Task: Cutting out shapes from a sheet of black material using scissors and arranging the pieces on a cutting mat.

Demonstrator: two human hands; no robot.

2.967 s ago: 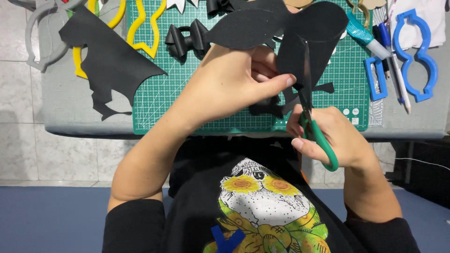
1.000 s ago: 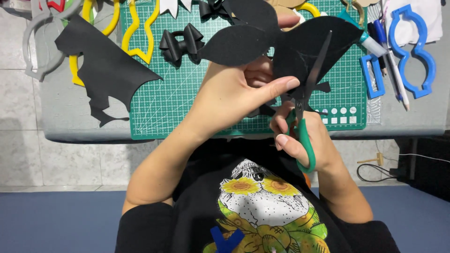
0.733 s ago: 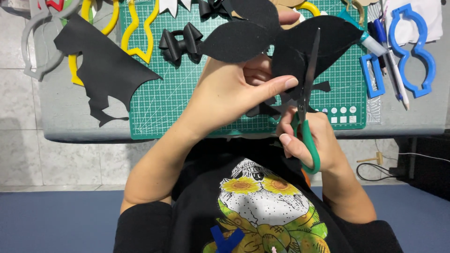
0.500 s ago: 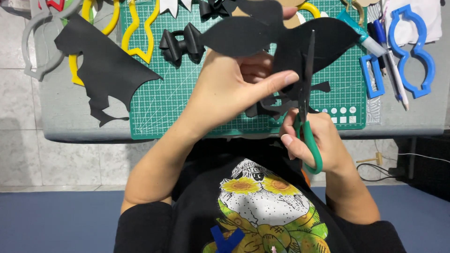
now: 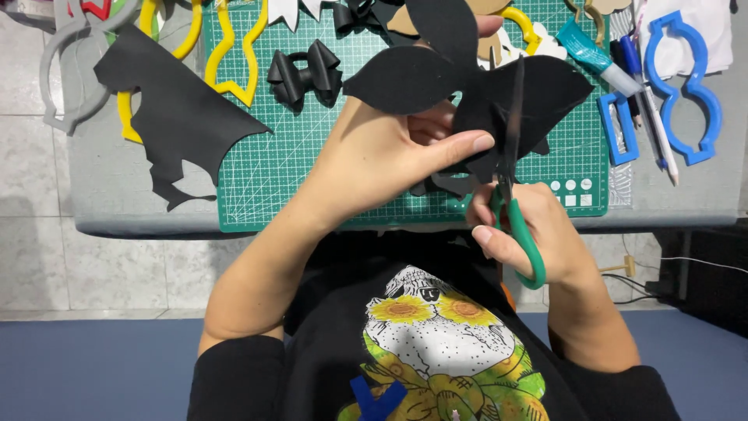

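Compared with half a second earlier, the black foam cutout is seen held a little higher over the green cutting mat, with its upper lobe now reaching the top edge of the view, while the scissors are kept upright at much the same spot. The cutout is clamped between thumb and fingers of the left hand, and the green handles of the scissors are gripped by the right hand, fingers closed through the loops; the blades appear nearly together against the foam, though dark blade on dark foam makes this hard to tell. One pair of scissors and one held cutout are counted. On the grey table one black foam offcut with a jagged edge is laid at the left, partly over the mat's edge, and one finished black bow is set on the mat just beside it. Two yellow outline templates and one grey one are seen at the upper left, and two blue templates at the right, with pens and a glue tube between them. Much of the mat's middle is hidden by the left forearm and the cutout.
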